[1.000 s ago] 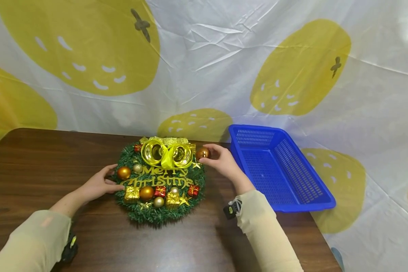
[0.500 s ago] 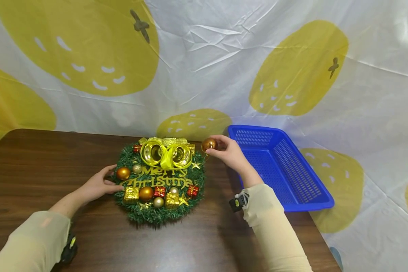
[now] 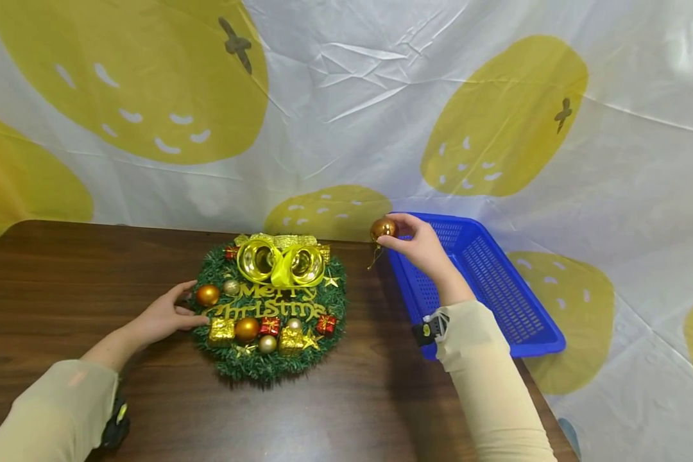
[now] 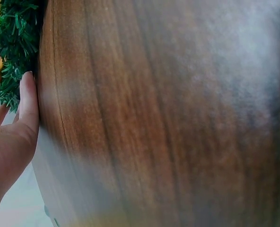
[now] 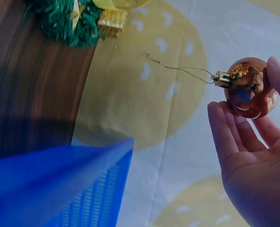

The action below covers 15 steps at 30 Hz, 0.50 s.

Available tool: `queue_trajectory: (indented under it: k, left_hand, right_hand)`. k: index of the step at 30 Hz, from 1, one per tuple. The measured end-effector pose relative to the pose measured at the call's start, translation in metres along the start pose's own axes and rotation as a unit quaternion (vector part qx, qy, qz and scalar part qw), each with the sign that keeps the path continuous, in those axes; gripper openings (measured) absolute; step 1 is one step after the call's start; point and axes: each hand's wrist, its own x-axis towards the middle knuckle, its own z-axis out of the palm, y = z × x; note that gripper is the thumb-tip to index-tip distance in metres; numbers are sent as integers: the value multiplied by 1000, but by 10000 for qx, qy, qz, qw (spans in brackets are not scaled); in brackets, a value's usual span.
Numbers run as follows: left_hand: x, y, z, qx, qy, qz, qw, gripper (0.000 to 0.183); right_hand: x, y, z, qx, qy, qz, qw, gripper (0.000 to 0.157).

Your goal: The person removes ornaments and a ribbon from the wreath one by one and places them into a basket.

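Note:
A brown-gold Christmas bauble [image 3: 384, 230] is pinched between the thumb and fingers of my right hand [image 3: 424, 247], raised near the basket's back left corner. From its gold cap a thin hanging loop [image 5: 189, 70] trails free in the right wrist view. The green Christmas wreath [image 3: 265, 372] lies on the table, carrying gold bells [image 3: 260, 260], gold "Merry Christmas" lettering, small gift boxes, stars and several baubles. My left hand [image 3: 158, 317] holds the wreath's left edge, thumb toward the front and fingers farther back. In the left wrist view the thumb [image 4: 29, 101] lies against the green tinsel.
A blue plastic basket [image 3: 511, 301] with slotted walls stands on the right side of the brown wooden table [image 3: 346, 404], partly behind my right forearm. Behind the table hangs a pale cloth [image 3: 346, 115] printed with yellow fruit.
My right hand has carried the bauble up and to the right, away from the wreath to the basket's near-left rim; its loop now dangles. The left hand and wreath stay put.

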Motion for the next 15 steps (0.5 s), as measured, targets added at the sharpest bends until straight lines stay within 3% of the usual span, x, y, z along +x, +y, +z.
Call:
queue_trajectory:
  k: [15]
  left_hand:
    - [-1, 1, 1, 29, -27, -7, 10000, 94]
  right_hand:
    - [-3, 26, -42, -111, 332, 462, 9983, 50]
